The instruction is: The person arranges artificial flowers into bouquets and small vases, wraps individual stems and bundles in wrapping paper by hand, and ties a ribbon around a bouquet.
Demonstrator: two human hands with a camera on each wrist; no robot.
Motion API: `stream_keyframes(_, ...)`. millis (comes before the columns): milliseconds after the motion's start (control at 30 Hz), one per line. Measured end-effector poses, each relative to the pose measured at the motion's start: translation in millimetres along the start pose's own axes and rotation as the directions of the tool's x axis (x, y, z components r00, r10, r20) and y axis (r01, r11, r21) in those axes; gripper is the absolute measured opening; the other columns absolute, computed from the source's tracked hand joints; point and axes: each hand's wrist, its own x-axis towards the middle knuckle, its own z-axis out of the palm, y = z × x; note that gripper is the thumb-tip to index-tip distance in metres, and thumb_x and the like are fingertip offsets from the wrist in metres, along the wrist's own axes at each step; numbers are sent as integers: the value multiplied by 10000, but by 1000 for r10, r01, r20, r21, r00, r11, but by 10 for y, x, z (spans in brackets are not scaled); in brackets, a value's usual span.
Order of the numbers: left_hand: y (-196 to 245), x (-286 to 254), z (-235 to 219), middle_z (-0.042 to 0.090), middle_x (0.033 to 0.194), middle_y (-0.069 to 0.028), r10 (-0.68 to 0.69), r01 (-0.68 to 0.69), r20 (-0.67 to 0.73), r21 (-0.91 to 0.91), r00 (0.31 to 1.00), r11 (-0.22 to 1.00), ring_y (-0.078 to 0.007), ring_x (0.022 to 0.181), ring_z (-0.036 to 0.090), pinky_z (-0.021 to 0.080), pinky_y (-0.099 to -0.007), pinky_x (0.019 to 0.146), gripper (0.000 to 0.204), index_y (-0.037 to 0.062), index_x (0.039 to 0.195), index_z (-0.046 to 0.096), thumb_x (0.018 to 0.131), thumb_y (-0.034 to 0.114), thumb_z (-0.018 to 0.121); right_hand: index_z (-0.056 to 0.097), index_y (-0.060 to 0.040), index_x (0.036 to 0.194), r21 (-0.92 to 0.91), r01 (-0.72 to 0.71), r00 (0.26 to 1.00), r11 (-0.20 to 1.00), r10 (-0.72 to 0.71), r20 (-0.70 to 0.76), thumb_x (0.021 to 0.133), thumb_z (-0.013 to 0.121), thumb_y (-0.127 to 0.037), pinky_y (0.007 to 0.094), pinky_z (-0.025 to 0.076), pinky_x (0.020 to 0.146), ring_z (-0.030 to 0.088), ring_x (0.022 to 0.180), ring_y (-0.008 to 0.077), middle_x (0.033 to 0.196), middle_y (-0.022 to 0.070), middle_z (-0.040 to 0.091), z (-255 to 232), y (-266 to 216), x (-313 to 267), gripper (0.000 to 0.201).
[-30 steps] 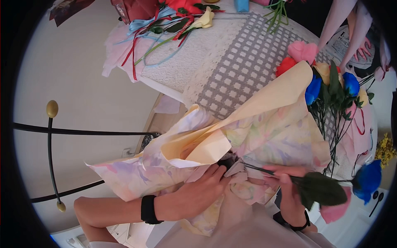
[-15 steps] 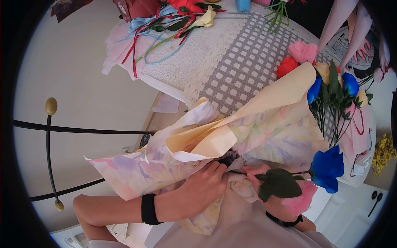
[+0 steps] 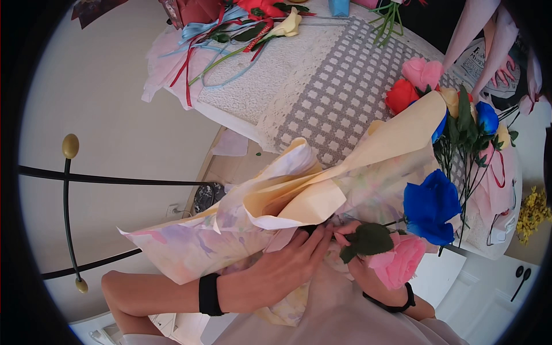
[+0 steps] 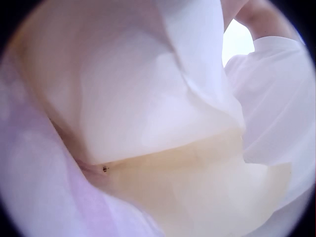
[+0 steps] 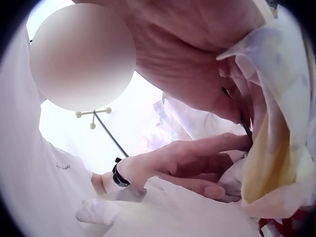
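My left hand (image 3: 273,276) grips the gathered base of a cream and floral wrapping paper (image 3: 184,244); its fingers wrap round the bunched part, also visible in the right wrist view, where the left hand (image 5: 177,160) lies below. Close beside it, my right hand (image 3: 363,271) pinches the stems of a blue rose (image 3: 431,206) and a pink rose (image 3: 401,261), with a dark green leaf (image 3: 371,238) over the fingers. A dark stem (image 5: 246,126) runs into the paper by the fingertips. The left wrist view shows only paper folds (image 4: 163,108) and clothing.
A table with a grey-white checked cloth (image 3: 339,98) stands beyond. On it lie several loose roses (image 3: 422,73), ribbons (image 3: 187,75) and a cream calla flower (image 3: 287,24). Another person's hand (image 3: 503,72) is at the upper right. A black metal rack (image 3: 115,179) stands left.
My right hand has drawn the blue and pink roses leftward, close to my left hand, and the blooms have turned upward. The wrapping paper has shifted slightly right.
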Motion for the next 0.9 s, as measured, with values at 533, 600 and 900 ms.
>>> stream_keyframes(533, 30, -25, 46, 541, 1321, -301, 7, -7, 9, -8, 1000, 1000, -406, 1242, 548, 473, -447, 1075, 595, -185, 1352, 497, 796, -7, 615, 700, -31, 1064, -146, 41, 995, 988, -55, -88, 868, 796, 1, 320, 538, 776, 674, 907, 231, 1068, 105, 681, 29, -127, 53, 221)
stream_keyframes(600, 71, -13, -16, 540, 1323, -315, 11, -11, 16, 42, 1000, 999, -385, 1227, 556, 489, -434, 1056, 610, -213, 1323, 517, 767, 6, 641, 666, -29, 1080, -608, 421, 859, 673, -510, 30, 860, 802, 4, 325, 517, 757, 663, 900, 216, 1071, 87, 683, 9, -419, 116, 261)
stream_keyframes(900, 168, -40, 6, 569, 1388, -296, 18, -21, 14, 228, 1000, 973, -298, 1072, 633, 525, -402, 968, 555, -157, 1280, 618, 793, 107, 659, 664, -51, 1023, -475, 338, 925, 812, -381, 7, 864, 796, -15, 331, 503, 765, 667, 925, 228, 1043, 71, 675, -19, -292, 94, 210)
